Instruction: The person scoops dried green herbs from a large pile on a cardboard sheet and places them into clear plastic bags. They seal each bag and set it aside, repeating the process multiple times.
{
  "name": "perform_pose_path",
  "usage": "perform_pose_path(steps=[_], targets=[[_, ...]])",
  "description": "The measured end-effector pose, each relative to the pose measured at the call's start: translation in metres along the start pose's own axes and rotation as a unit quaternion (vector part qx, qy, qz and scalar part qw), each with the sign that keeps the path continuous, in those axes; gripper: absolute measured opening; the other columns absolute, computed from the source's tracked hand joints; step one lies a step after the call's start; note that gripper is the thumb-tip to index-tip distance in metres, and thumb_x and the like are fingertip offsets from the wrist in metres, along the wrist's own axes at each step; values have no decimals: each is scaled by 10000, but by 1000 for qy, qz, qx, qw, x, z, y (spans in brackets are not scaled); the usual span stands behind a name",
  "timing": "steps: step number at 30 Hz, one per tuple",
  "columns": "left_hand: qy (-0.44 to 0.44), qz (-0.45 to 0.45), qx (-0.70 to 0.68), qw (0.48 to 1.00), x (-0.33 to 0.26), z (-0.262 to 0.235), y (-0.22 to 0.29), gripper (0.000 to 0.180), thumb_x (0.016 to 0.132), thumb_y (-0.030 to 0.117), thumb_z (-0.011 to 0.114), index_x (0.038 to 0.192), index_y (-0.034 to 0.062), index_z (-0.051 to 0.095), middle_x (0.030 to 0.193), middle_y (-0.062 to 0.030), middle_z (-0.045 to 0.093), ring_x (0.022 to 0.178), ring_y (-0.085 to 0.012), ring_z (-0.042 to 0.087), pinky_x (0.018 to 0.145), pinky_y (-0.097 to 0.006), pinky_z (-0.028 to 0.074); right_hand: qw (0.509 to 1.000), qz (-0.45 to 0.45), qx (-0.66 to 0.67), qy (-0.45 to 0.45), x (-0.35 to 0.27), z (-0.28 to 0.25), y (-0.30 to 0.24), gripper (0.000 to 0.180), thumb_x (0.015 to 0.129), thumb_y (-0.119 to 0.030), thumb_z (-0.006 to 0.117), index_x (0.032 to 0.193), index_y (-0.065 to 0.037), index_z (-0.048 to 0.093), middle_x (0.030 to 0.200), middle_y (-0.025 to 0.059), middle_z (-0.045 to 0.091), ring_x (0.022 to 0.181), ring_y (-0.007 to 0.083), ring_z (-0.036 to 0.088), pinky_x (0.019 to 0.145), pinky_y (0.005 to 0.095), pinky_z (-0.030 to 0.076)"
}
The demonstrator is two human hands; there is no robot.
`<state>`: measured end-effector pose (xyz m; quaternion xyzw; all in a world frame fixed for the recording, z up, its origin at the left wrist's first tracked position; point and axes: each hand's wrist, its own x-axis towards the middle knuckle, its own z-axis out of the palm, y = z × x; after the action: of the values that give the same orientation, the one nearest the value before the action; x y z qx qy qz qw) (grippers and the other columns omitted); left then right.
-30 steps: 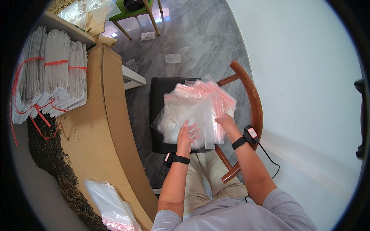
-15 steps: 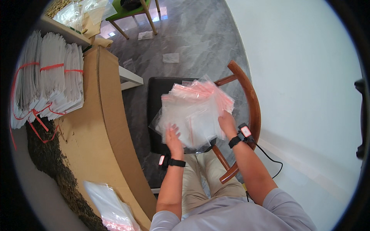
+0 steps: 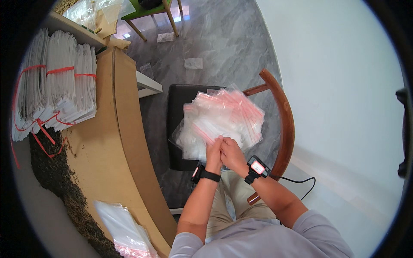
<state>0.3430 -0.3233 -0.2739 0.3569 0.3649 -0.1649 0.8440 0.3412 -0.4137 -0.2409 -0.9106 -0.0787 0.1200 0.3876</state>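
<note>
A fanned pile of clear zip bags (image 3: 238, 109) with pink-red strips lies on the black seat (image 3: 176, 103) of a wooden chair. My left hand (image 3: 214, 154) and my right hand (image 3: 232, 153) meet at the pile's near edge, fingers closed and touching each other. Between them they grip the end of one clear zip bag (image 3: 205, 133), whose reddish strip runs up and left from my fingertips. The rest of that bag blends into the pile beneath it. My fingers partly cover one another.
Left of the chair is a cardboard-covered table (image 3: 97, 159) with dark dried plant matter (image 3: 56, 180), red-tied paper bundles (image 3: 60, 81) and more clear bags (image 3: 124, 228). The chair's curved wooden arm (image 3: 284, 116) stands at right, near a white wall (image 3: 340, 86). A green chair (image 3: 144, 12) is beyond.
My hands have come together from the two sides of the pile to its near edge. They now grip a zip bag that was lying among the others.
</note>
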Motion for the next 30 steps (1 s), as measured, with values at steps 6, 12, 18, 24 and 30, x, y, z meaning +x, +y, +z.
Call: perform_pose_path(steps=[6,12,18,24,30], targets=[[19,44,-56,997,30,-3,30,371,853,10,517,1222,-9,480,1150,-124,556,1008,-219,553,904,-333,444,919,344,183,67,-72,59,29,352,680,-77,652,1008,-5,548,1044,182,531,962,329,527,846,406,434],[-4,29,-19,999,-10,20,77,356,846,44,557,1188,-33,496,1080,-108,586,973,-215,572,856,-345,466,973,170,-125,-94,-43,119,42,638,728,-344,703,1209,22,499,1215,203,544,1153,278,509,957,379,420],[29,88,38,995,-112,5,146,303,839,82,597,1118,-25,544,1016,-74,597,933,-171,568,827,-304,450,972,130,-93,-172,-9,99,59,536,744,-329,681,1133,6,527,1131,211,555,1061,320,537,901,407,444],[104,171,90,976,-172,-17,180,437,832,81,597,1232,-33,464,1124,-94,547,992,-190,537,887,-316,416,965,181,-42,-187,-16,87,77,438,759,-314,658,1058,-11,554,1047,218,565,970,362,566,844,435,468],[141,188,69,970,-183,-34,170,429,832,47,598,1232,-31,465,1131,-101,554,1007,-199,547,901,-331,433,924,256,-219,-180,-23,106,56,571,734,-378,692,1138,-28,489,1187,187,455,1105,354,453,935,428,407]])
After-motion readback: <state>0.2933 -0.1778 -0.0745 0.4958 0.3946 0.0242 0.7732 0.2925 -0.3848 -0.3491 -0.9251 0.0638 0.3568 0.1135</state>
